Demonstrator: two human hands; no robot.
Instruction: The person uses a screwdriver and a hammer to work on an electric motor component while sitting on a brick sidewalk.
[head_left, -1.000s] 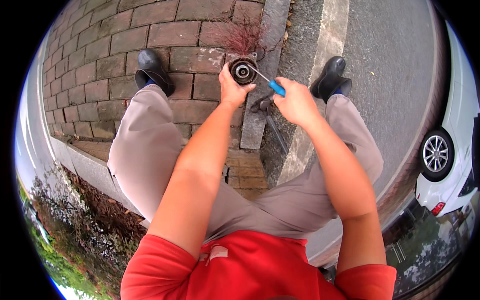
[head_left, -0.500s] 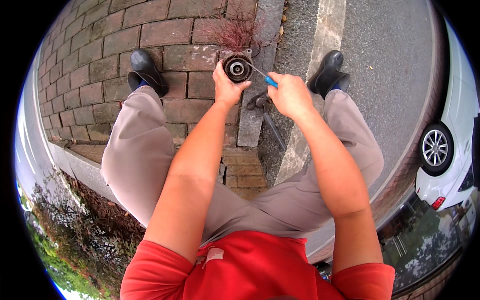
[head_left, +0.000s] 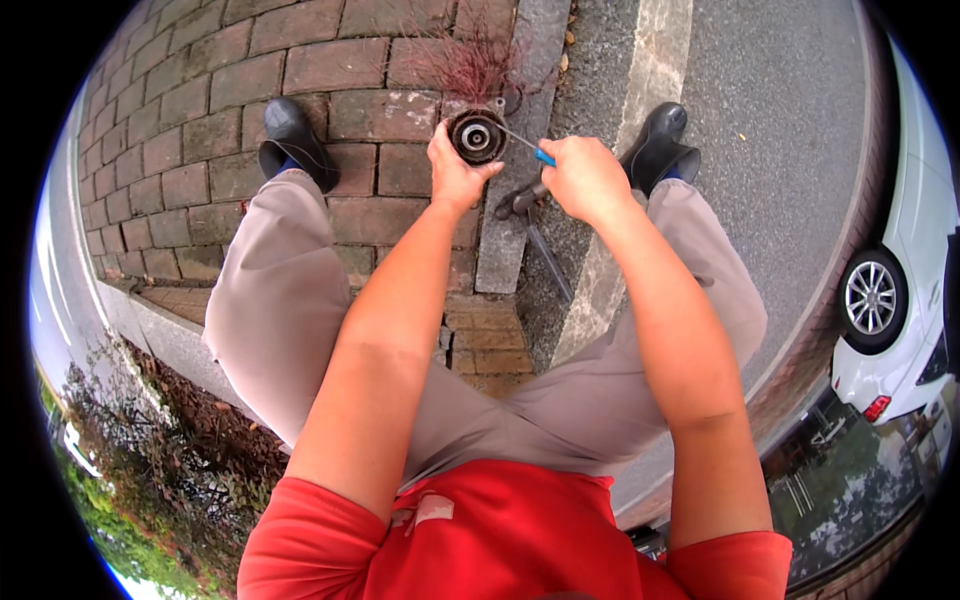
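My left hand (head_left: 457, 178) grips a round dark metal housing (head_left: 462, 135) with a silver ring and hub in its centre. My right hand (head_left: 588, 180) is closed round a blue-handled screwdriver (head_left: 546, 157); its thin shaft reaches the housing's upper right edge. Tangled thin reddish strands (head_left: 476, 70) lie just above the housing. Below and right of it, a dark jointed tool with a long shaft (head_left: 550, 255) lies along the grey kerb, partly behind my right hand.
Brick paving (head_left: 245, 75) lies left of the kerb (head_left: 497, 260), asphalt (head_left: 775, 170) with a pale painted line to the right. My black boots (head_left: 655, 145) stand either side. A white car (head_left: 900, 150) is at the right rim, shrubs (head_left: 120, 440) at the lower left.
The view has shifted a little, moving the scene slightly left and up in the picture. My right hand now covers more of the screwdriver's blue handle; both hands keep their holds.
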